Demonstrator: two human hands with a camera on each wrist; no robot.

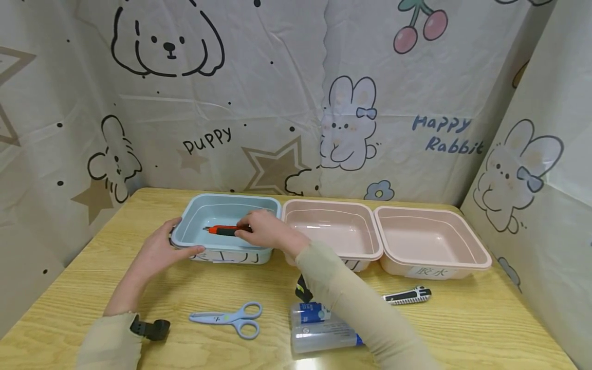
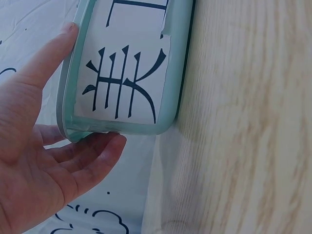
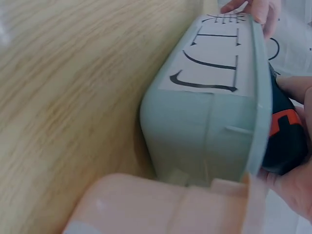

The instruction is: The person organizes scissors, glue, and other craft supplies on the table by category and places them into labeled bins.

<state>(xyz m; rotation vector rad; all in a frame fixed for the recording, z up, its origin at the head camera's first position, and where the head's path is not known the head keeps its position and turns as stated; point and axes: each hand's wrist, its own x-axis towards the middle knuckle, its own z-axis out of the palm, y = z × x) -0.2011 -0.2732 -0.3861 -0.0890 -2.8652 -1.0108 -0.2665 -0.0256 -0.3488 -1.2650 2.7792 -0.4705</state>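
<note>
My right hand [image 1: 265, 228] holds a red-and-black utility knife [image 1: 222, 231] over the inside of the light blue bin [image 1: 228, 200], its metal tip toward the left. From the right wrist view, the knife's thick black-and-red handle [image 3: 285, 141] shows between thumb and fingers, just past the bin's rim. At the bin's left end, my left hand [image 1: 157, 252] grips the corner. Its thumb lies on the front rim, and the fingers [image 2: 92, 158] bend around the end wall. A white label [image 2: 122, 83] with large black characters covers the bin's front.
Two pink bins, one in the middle [image 1: 333, 204] and one at right [image 1: 435, 213], continue the row. Nearer on the wooden table [image 1: 259, 354] lie light blue scissors [image 1: 231, 318], clear bottles [image 1: 319, 336] with blue labels partly under my right sleeve, and a white-and-black utility knife [image 1: 409, 296].
</note>
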